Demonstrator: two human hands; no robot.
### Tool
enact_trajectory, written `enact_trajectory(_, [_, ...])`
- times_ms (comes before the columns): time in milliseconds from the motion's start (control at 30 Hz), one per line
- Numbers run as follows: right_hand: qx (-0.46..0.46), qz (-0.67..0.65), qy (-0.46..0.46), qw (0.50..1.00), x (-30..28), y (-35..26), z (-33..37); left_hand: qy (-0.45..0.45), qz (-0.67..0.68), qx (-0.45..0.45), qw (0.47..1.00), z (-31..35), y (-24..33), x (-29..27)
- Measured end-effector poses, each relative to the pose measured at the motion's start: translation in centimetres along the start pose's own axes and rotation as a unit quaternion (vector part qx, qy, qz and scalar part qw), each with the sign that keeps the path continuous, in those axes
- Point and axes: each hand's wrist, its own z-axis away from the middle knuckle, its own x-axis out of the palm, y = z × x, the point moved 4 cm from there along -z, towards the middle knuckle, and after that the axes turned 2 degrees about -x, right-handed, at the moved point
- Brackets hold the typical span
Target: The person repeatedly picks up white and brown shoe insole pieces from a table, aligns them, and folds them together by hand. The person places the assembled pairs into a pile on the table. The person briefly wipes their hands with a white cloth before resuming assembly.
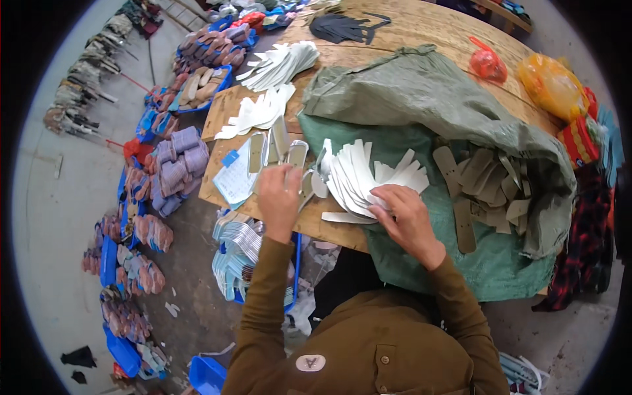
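White strips (355, 176) fanned at desk (332, 232) edge, overlapping green sack (454, 280). Right hand (407, 220) touching pile's right side, fingers bent; can't tell if gripping. Left hand (280, 197) curled beside brown sole-shaped pieces (297, 154), grip unclear.

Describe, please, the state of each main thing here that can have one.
White strips: loosely fanned.
Right hand: on the white strips.
Left hand: fingers bent, grip unclear.
Green sack: open, edge folded back.
Brown pieces: heaped in the sack.
Paper: unfolded, written on.
Red bag: bunched at the top.
Yellow bag: bulging.
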Motion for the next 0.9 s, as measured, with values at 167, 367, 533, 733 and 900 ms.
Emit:
enact_trajectory(167, [-0.050,0.103,-0.114,0.987,1.8,-2.5,0.1,-0.111,-0.066,-0.074,0.989,2.7,0.1,2.9])
enact_trajectory(367, [-0.051,0.130,-0.130,0.982,4.2,0.1,1.8,-0.056,0.330,-0.178,0.925,-1.3,-0.7,2.5])
enact_trajectory(533, [0.069,-0.117,-0.003,0.991,1.9,0.3,1.0,-0.132,0.578,-0.215,0.776,-4.6,6.3,-1.3])
enact_trajectory(733, [0.382,-0.605,-0.007,0.698,-1.7,-0.1,3.9,-0.326,0.588,-0.309,0.672,7.4,10.6,3.1])
enact_trajectory(900, [0.417,-0.487,0.077,0.764,-3.3,-0.5,10.3,-0.319,0.655,-0.500,0.469,16.7,12.7,6.3])
